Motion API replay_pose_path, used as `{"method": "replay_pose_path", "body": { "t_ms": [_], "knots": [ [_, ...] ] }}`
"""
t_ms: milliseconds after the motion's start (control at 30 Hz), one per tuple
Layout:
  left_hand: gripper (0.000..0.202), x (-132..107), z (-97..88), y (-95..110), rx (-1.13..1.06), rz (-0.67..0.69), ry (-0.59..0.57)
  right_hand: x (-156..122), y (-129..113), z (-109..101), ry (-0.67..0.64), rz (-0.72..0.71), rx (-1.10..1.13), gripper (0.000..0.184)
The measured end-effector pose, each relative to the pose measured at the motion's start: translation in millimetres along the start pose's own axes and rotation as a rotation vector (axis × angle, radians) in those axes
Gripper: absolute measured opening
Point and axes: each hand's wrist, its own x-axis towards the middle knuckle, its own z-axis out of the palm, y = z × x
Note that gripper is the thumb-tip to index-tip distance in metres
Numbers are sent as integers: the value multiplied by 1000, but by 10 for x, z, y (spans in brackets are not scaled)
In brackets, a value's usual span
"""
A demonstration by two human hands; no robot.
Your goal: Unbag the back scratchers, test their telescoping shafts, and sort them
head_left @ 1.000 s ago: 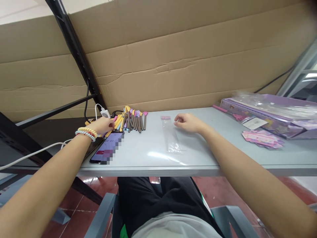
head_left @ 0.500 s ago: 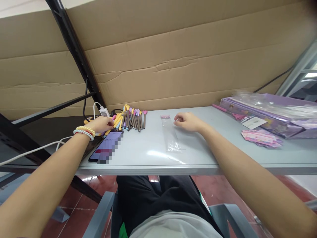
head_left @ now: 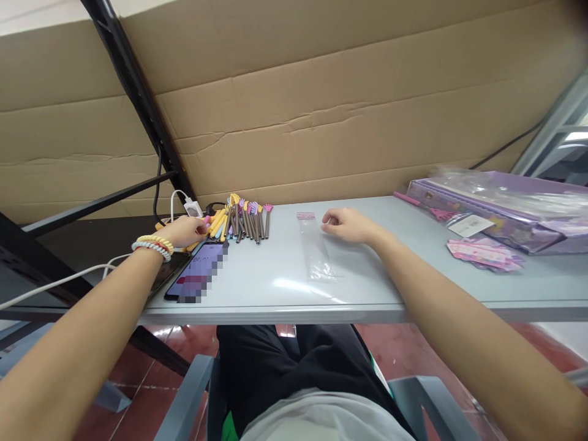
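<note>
At the left of the table, my left hand (head_left: 184,231) reaches to the near side of a pile of small back scratchers (head_left: 248,220). They have metal shafts and coloured hand-shaped heads. Its fingers are bent together against the coloured handles (head_left: 218,225), and what they pinch is hidden. Flat on the table lies a clear plastic bag (head_left: 315,251) with a pink printed top. Just right of that bag rests my right hand (head_left: 346,225), fingers loosely curled and apart, holding nothing.
A phone (head_left: 197,272) lies below my left hand, near a white charger (head_left: 193,208) and cable. To the right are pink printed cards (head_left: 484,254), a pink back scratcher (head_left: 443,214) with a white tag, and a purple box (head_left: 514,226) topped with clear bags. Cardboard (head_left: 294,122) stands behind.
My left hand has shifted very slightly left at the pile's edge. My right hand and the plastic bag stay in place.
</note>
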Motion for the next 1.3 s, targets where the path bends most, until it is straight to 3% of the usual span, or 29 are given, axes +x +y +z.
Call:
{"method": "replay_pose_path", "body": {
  "t_ms": [267,433,533,600,700,800,900,1000,1100,1300],
  "knots": [
    [29,22,-11,-1,-46,-139,66,-10,-17,-8,-8,-2,-9,22],
    [30,-57,-203,187,-162,-153,168,5,-1,2,-10,-6,-15,21],
    [30,-160,-407,558,-228,-135,253,14,5,13,-5,-7,-8,21],
    [29,-230,-537,898,-263,-44,322,13,2,17,4,-7,0,21],
    [30,-273,-666,1450,-311,111,334,5,-7,22,9,-7,-3,21],
    [31,-179,-696,1928,-360,232,272,0,-12,26,21,-12,-27,20],
    [27,21,-631,2229,-412,277,278,-2,-8,28,36,-14,-30,20],
    [29,208,-499,2334,-484,257,384,-5,-1,26,45,-15,-20,20],
    [30,297,-356,2300,-510,223,451,-6,0,21,46,-25,-9,21],
    [27,256,-193,2215,-534,299,392,-10,-14,13,53,-16,-10,22]
  ]
}}
